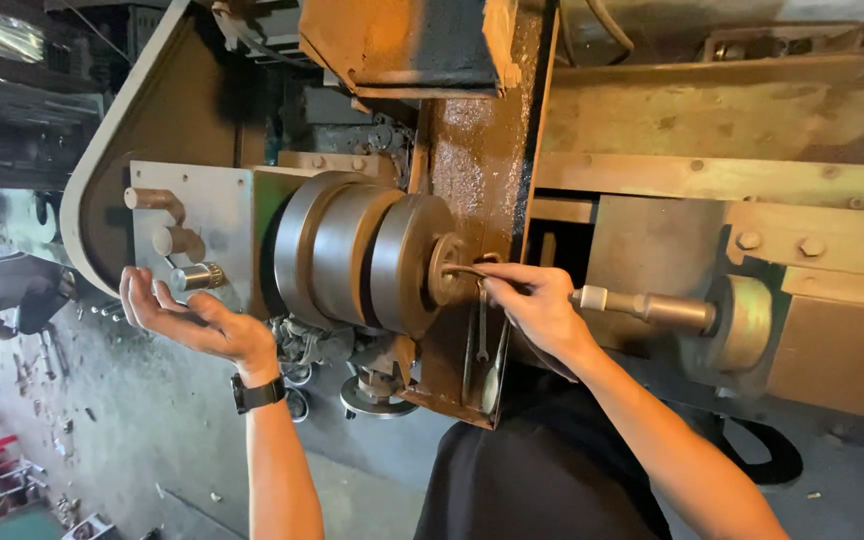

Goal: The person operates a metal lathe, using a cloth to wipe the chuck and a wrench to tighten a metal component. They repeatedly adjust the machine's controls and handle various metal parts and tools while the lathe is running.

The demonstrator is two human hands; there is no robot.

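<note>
The right hand (537, 305) pinched a thin metal rod (464, 270), its tip touching the hub (444, 268) of the chuck (367, 258) just beside the fingers. A wrench (481, 330) hung below that hand. The left hand (192, 315) lay spread, palm up and empty, near the knobs (177, 240). Judging by this, the work at the hub looked unfinished.

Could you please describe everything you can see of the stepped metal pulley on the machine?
The stepped pulley is a stack of three broad round discs of dull grey-brown metal, worn smooth and slightly shiny, set side by side on one axis with dark grooves between them. A small rusty hub sticks out of its end face. It sits against a rusty orange-brown upright plate. The right hand holds a thin bent metal tool to the hub; the left hand hangs open, apart from it.
</note>
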